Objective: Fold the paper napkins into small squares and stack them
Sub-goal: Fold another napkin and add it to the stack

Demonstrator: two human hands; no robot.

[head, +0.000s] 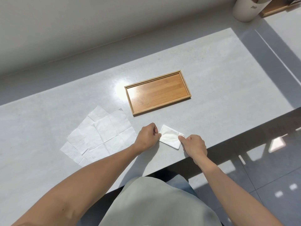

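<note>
A small folded white napkin (171, 137) lies on the pale counter near its front edge. My left hand (147, 136) pinches the napkin's left corner with curled fingers. My right hand (193, 145) pinches its right edge between thumb and forefinger. To the left, several unfolded white napkins (101, 136) lie flat and overlapping, with crease lines showing. An empty wooden tray (157, 92) sits beyond the folded napkin.
A white cylindrical container (246, 9) stands at the far right corner beside a wooden frame (275, 8). The counter's front edge (228, 141) runs diagonally just right of my right hand, with glossy floor tiles below.
</note>
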